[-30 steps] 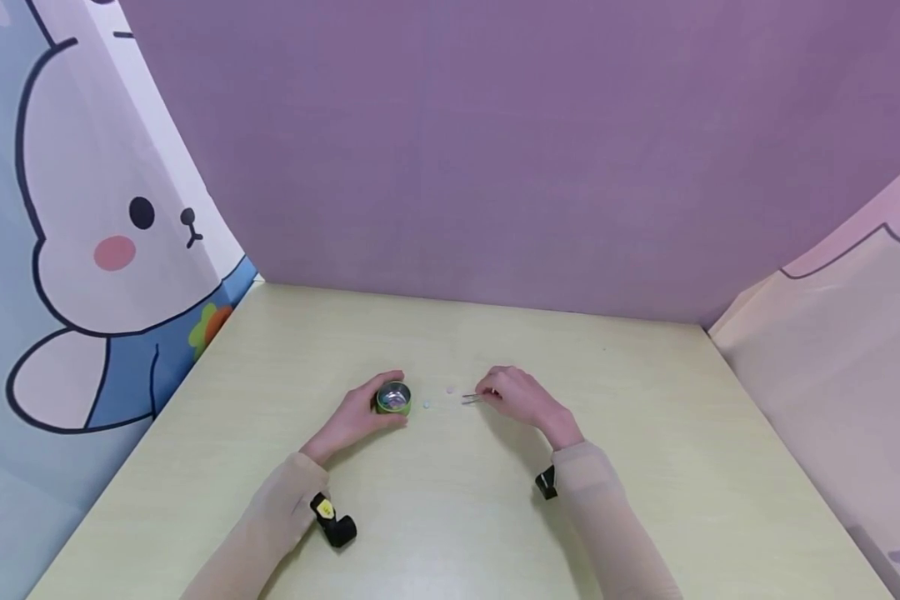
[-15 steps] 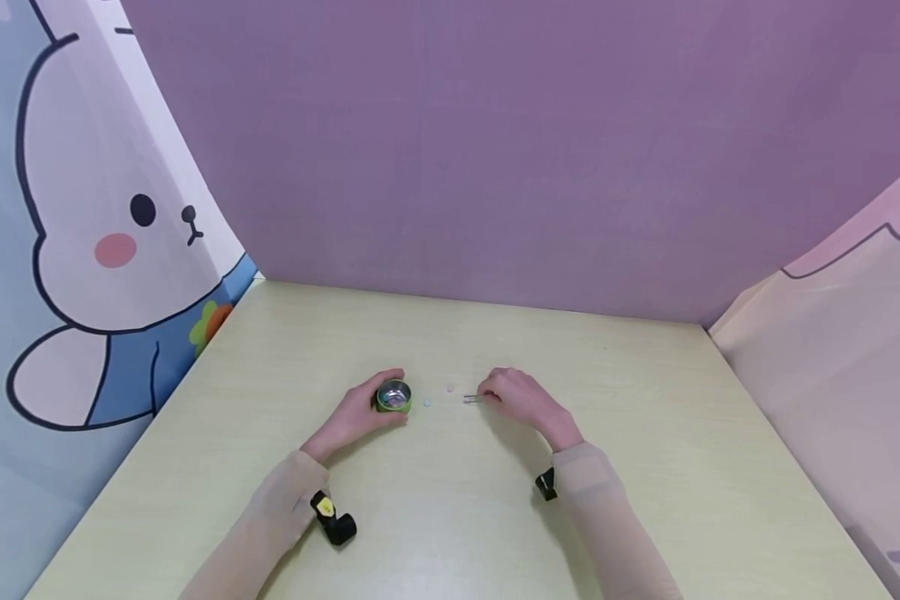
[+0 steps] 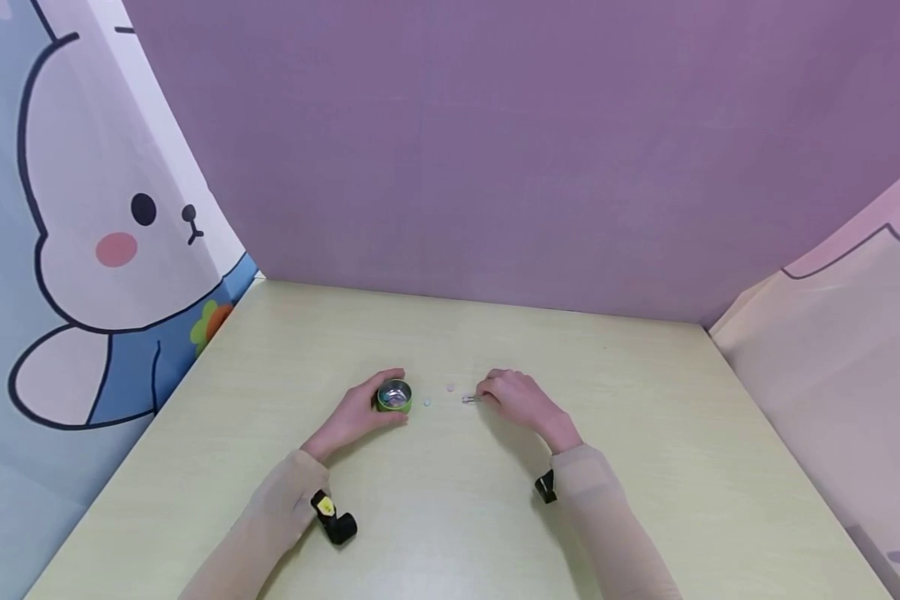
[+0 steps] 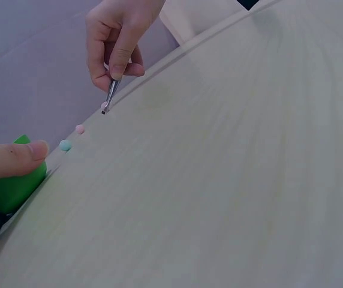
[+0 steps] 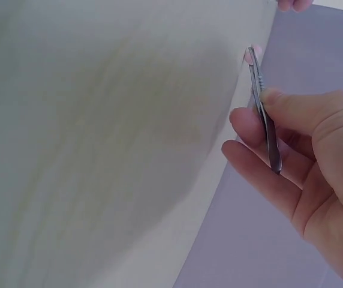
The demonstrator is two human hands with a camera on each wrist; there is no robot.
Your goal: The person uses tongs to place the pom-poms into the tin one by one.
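Observation:
My left hand (image 3: 356, 417) curls round a small green cup (image 3: 402, 409), open at the top with a shiny metal inside; some small pieces lie in it, too small to tell apart. In my right hand (image 3: 521, 397) a pair of metal tweezers (image 5: 260, 90) is pinched between thumb and fingers. The tweezers' tips are close together at a pink bead (image 5: 247, 57), low over the table. Between the tweezers and the cup, another pink bead (image 4: 80, 129) and a teal bead (image 4: 65, 145) lie on the table.
The pale wooden table (image 3: 450, 517) reaches back to a purple cloth (image 3: 457, 167). Printed cloth (image 3: 67, 250) hangs at the left, and a pale cloth (image 3: 832, 375) at the right. A black camera (image 3: 336, 523) is strapped to the left wrist.
The tweezers' prongs, spread apart earlier, have come together at the pink bead. The right hand has barely shifted. The left hand and cup stay in place.

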